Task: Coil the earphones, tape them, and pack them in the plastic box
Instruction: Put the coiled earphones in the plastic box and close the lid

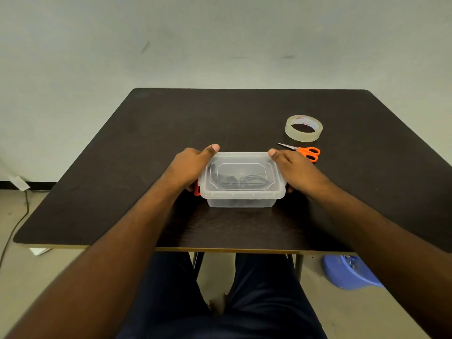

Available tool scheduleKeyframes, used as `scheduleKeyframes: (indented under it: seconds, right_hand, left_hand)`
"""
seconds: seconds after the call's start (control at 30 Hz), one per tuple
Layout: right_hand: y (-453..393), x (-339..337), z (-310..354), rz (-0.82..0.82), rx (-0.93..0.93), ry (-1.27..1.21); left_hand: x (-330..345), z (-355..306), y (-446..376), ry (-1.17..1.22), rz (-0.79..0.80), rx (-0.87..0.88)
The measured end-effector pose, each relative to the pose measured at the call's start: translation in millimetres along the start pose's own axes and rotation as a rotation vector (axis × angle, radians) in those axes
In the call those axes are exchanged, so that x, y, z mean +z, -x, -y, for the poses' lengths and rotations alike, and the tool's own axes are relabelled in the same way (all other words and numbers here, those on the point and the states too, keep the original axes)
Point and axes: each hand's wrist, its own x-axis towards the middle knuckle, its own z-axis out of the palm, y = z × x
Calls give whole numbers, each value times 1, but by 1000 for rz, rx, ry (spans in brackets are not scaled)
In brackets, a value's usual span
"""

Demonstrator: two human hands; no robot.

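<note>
From the head camera we look down at a dark table [102, 182] with a clear plastic box [242, 189] near its front edge, in the middle. Its lid [241, 173] sits on top, and through it we make out the dark earphones [242, 180] lying inside, a looped bundle whose tape we cannot pick out.

Our left hand [189, 167] grips the left end of the box, the thumb stretched along the lid's far left corner and the fingers curled down over the side by an orange-red latch [197, 190]. Our right hand [297, 171] clasps the right end in the same way, thumb on the far right corner; its fingers go down the side, mostly hidden. So the box sits squarely between the two hands, both touching it.

Just beyond the right hand lie orange-handled scissors [308, 152], and farther back a roll of clear tape [303, 128]. A blue stool [347, 272] stands on the floor under the table's right side.
</note>
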Motion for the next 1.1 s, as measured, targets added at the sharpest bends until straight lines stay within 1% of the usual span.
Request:
scheduleKeyframes:
  seconds: [0.07, 0.17, 0.23, 0.33, 0.37, 0.4, 0.47, 0.53, 0.6, 0.67, 0.73, 0.8, 0.87, 0.93, 1.0, 1.03, 1.1]
  right_hand:
    - [0, -6, 3, 30, -3, 44]
    - [-2, -15, 13, 11, -41, 242]
    - [-6, -16, 21, -37, -49, 403]
    - [-5, -11, 35, -135, -56, 504]
    - [-1, -8, 40, -179, -72, 574]
    - [3, -5, 44, -212, -93, 684]
    - [13, 1, 52, -225, -131, 897]
    - [17, 6, 53, -232, -139, 946]
    - [17, 5, 46, -279, -130, 857]
    - [18, 2, 35, -351, -111, 625]
    - [24, -1, 24, -382, -112, 315]
    - [31, -1, 17, -345, -140, 65]
    - [36, -1, 10, -293, -174, -63]
    - [37, -8, 5, -209, -220, -63]
    - [33, -23, 0, -138, -246, -4]
    - [28, -33, -4, -137, -261, 15]
    - [12, -58, -14, -208, -287, 11]
  left_hand:
    - [-4, -3, 0, -93, -41, 30]
    - [-8, -17, 2, -487, -124, 76]
    - [-6, -28, 5, -683, -157, 79]
    - [3, -40, 11, -820, -214, 106]
    - [6, -42, 13, -850, -233, 118]
    - [9, -43, 15, -873, -250, 132]
    - [14, -42, 19, -884, -279, 152]
    - [14, -38, 20, -814, -293, 135]
    - [9, -32, 21, -675, -300, 104]
    - [2, -24, 20, -526, -278, 99]
    - [-3, -15, 20, -393, -251, 113]
    - [-1, -10, 20, -241, -280, 139]
    - [5, -10, 13, -77, -330, 160]
    - [13, -18, 3, 78, -359, 190]
    - [21, -32, -7, 217, -359, 210]
    - [25, -42, -14, 285, -354, 223]
    - [37, -69, -31, 434, -321, 247]
